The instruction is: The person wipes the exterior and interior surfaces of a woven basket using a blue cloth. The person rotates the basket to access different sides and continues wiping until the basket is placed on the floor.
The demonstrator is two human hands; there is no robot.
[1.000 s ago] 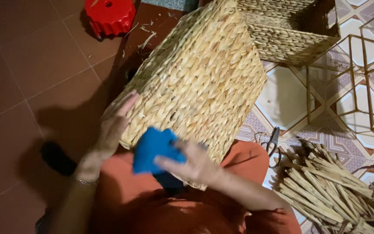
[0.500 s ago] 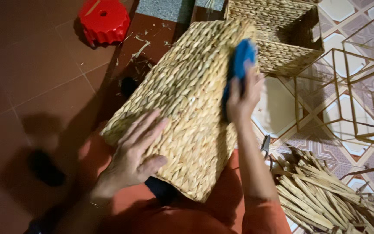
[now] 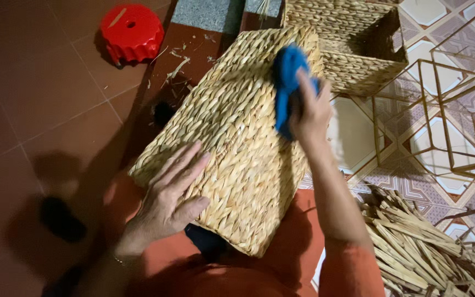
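A woven straw basket (image 3: 237,137) lies upturned across my lap, its flat bottom facing up. My left hand (image 3: 172,193) rests flat on its near left part, fingers spread, holding it steady. My right hand (image 3: 310,107) is at the far right edge of the basket, closed around a blue cloth (image 3: 285,82) that presses on the weave.
A second woven basket (image 3: 353,49) stands open behind. A bare wire basket frame (image 3: 441,115) sits on patterned tiles at right. A heap of dried straw strips (image 3: 419,247) lies lower right. A red plastic stool (image 3: 132,30) is on the dark floor, far left.
My right hand carried the blue cloth from the basket's near edge up to its far right edge. My left hand shifted onto the near left part of the basket.
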